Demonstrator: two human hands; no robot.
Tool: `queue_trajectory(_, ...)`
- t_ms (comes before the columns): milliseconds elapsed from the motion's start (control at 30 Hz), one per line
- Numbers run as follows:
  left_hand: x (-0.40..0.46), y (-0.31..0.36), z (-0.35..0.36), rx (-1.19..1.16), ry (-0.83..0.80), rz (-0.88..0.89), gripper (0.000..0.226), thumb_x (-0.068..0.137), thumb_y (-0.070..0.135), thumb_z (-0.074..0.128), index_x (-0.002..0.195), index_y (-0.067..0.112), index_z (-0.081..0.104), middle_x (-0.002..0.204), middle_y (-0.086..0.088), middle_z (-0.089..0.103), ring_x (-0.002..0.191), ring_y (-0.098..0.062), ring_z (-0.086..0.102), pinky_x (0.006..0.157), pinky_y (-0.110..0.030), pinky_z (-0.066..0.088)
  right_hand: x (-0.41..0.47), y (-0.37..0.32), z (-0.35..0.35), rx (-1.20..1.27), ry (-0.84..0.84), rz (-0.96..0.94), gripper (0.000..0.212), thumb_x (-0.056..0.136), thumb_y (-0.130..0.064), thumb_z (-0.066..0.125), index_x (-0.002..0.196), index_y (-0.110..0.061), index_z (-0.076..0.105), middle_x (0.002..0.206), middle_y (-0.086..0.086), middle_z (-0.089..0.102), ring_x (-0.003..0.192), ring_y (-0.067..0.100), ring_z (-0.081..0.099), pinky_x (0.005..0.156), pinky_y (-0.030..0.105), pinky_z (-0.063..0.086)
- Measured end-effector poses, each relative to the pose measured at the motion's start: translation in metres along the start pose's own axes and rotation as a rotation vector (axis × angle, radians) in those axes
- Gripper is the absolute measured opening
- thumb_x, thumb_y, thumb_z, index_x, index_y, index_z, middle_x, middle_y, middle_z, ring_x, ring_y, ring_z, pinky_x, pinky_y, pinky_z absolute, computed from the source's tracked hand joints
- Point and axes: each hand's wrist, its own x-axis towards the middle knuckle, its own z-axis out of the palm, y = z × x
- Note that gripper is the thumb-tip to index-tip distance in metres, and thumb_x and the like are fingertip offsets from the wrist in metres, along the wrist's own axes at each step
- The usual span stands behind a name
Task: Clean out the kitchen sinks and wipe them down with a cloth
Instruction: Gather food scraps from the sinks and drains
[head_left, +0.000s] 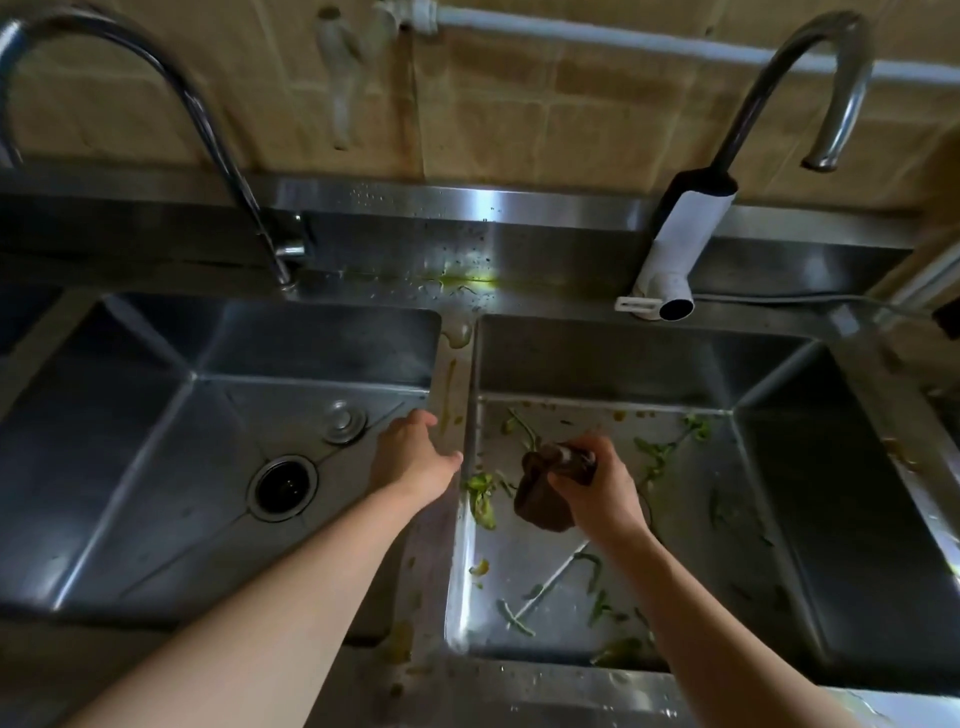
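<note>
Two steel sinks lie side by side below me. My right hand (602, 488) grips a dark brown cloth (543, 499) and holds it over the right sink (779, 467), whose floor is strewn with several green vegetable scraps (480, 499). My left hand (415, 457) rests with relaxed fingers on the steel divider (452, 379) between the basins, holding nothing. The left sink (156, 441) has a round drain (283, 486) and a steel stopper (343, 421) lying beside it.
A curved steel tap (218, 145) stands behind the left sink. A tap with a white body (685, 234) stands behind the right one. Yellow-green stains (462, 280) mark the back ledge and divider. Water drops sit on the front rim (571, 691).
</note>
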Motion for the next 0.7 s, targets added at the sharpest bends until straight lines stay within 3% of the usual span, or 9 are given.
queue_trajectory(267,0.030,0.007,0.024,0.216,0.089,0.165,0.069,0.080,0.037,0.070,0.137,0.020,0.035,0.142,-0.004,0.033,0.131,-0.028,0.028,0.103,-0.040,0.035,0.017,0.012,0.002,-0.091,0.014,0.013,0.033,0.080,-0.013,0.071,0.106,-0.029,0.057,0.097,-0.005,0.059,0.092,0.016,0.054,0.078,0.028,0.042)
queue_trajectory(433,0.061,0.015,0.033,0.268,0.215,0.210,0.079,0.078,0.043,0.070,0.141,0.019,0.029,0.142,-0.006,0.034,0.128,-0.028,0.031,0.099,-0.038,0.034,0.047,0.020,0.008,-0.135,0.013,0.020,0.035,0.084,-0.008,0.066,0.116,-0.021,0.062,0.100,-0.002,0.060,0.091,0.014,0.053,0.080,0.028,0.043)
queue_trajectory(567,0.075,0.023,0.044,0.330,0.313,0.226,0.075,0.074,0.045,0.071,0.135,0.018,0.036,0.131,-0.009,0.041,0.119,-0.028,0.037,0.091,-0.036,0.036,0.091,0.026,0.002,-0.156,0.079,0.009,0.035,0.087,-0.005,0.062,0.119,-0.017,0.061,0.110,0.005,0.060,0.095,0.018,0.054,0.081,0.029,0.046)
queue_trajectory(700,0.077,0.020,0.055,0.350,0.398,0.240,0.071,0.071,0.038,0.075,0.129,0.016,0.042,0.124,-0.010,0.042,0.113,-0.028,0.041,0.086,-0.035,0.038,0.144,0.043,-0.004,-0.211,0.121,0.022,0.034,0.085,-0.001,0.060,0.117,-0.010,0.054,0.119,0.013,0.054,0.103,0.027,0.053,0.090,0.039,0.048)
